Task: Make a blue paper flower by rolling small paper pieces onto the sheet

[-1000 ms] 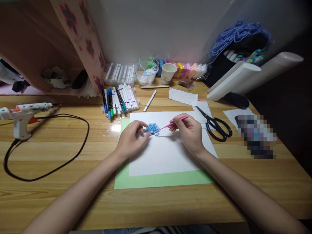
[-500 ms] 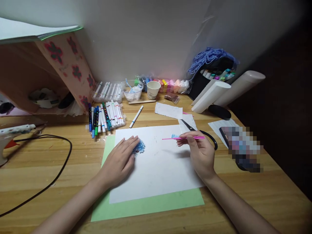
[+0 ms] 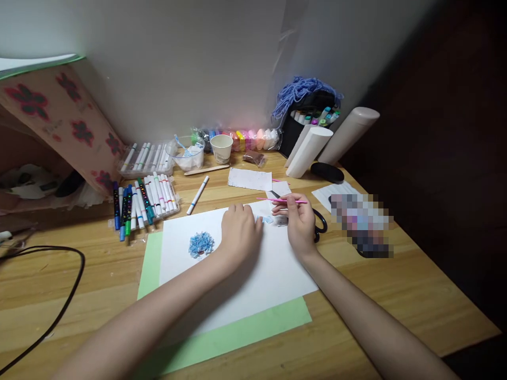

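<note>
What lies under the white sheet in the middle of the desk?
A light green sheet lies under the white sheet, showing along its left and near edges, on the wooden desk. How far the green reaches beneath is covered.

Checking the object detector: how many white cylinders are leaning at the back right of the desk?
2. One white cylinder leans against the black marker holder; the other cylinder leans just right of it, above the black oval pad. Neither hand touches them. None looks hidden.
</note>
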A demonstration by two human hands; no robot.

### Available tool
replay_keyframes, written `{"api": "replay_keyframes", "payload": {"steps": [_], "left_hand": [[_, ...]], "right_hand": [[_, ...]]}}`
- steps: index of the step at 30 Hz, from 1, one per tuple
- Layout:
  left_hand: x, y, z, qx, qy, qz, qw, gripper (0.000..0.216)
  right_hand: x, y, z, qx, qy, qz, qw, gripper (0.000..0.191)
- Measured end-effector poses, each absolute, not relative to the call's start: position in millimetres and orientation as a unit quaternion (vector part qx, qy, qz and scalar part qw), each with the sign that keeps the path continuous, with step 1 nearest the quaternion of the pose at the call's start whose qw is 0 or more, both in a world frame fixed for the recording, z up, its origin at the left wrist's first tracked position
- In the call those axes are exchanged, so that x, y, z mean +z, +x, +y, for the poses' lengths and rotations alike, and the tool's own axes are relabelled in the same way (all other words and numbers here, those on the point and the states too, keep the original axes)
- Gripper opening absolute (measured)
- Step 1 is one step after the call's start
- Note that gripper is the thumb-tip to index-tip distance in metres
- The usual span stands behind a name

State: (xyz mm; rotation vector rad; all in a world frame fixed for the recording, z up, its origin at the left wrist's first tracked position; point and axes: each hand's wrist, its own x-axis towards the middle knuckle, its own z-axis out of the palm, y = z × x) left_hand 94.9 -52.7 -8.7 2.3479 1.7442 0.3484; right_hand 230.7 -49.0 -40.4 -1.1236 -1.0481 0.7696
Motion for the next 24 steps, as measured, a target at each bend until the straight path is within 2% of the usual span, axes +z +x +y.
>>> {"api": "replay_keyframes", "payload": {"steps": [4, 11, 17, 22, 24], "left_hand": [[-20, 109, -50, 0.137, 0.778, 0.600, 0.127, 0.010], [-21, 103, -60, 0.200, 0.786, 0.562, 0.163, 0.012], [1, 33, -95, 0.280, 0.751, 0.532, 0.273, 0.004], [1, -36, -145, 0.327, 0.720, 0.571, 0.220, 0.006], [-4, -46, -161, 0.329, 0.693, 0.588, 0.256, 0.006]], "right_hand": [[-38, 231, -48, 0.360, -0.490, -0.438, 0.662, 0.025], [-36, 229, -50, 0.382, -0.476, -0.425, 0.668, 0.023], [-38, 224, -54, 0.419, -0.466, -0.424, 0.654, 0.027], [-31, 200, -74, 0.481, -0.451, -0.434, 0.614, 0.027], [-28, 187, -86, 0.520, -0.437, -0.439, 0.588, 0.025]]}}
